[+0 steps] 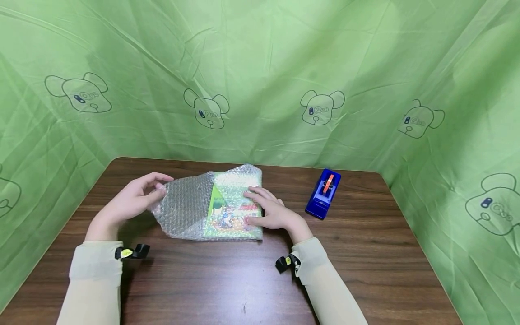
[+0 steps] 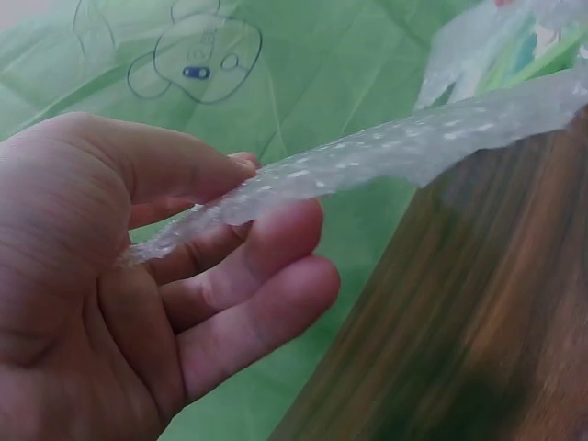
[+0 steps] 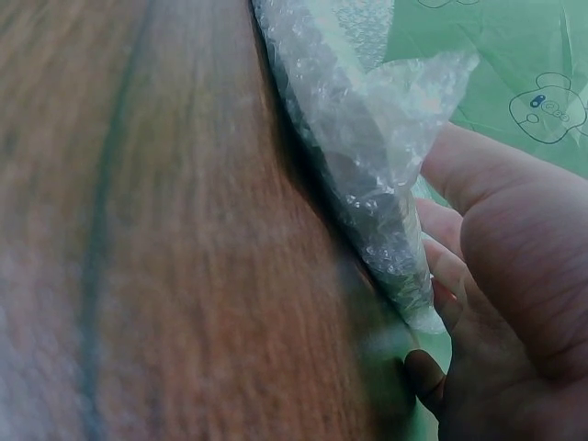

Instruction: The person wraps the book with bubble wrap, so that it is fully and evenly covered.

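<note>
Clear bubble wrap (image 1: 184,210) lies on the table around a flat green book (image 1: 227,216) with a colourful cartoon cover. The book fills the right part of the wrap; the left part is loose. My left hand (image 1: 132,198) pinches that loose left end between thumb and fingers. In the left wrist view, the raised sheet of wrap (image 2: 367,156) runs from my left hand (image 2: 175,248) towards the book. My right hand (image 1: 272,212) rests over the book's right side, fingers spread on the wrap. Seen from the right wrist, crumpled wrap (image 3: 377,175) stands up beside the thumb.
A blue tape dispenser (image 1: 321,201) with an orange-red piece in its middle stands right of the wrap. The brown wooden table (image 1: 211,280) is bordered by a green cloth (image 1: 260,67) printed with bear heads, hanging behind it and at both sides.
</note>
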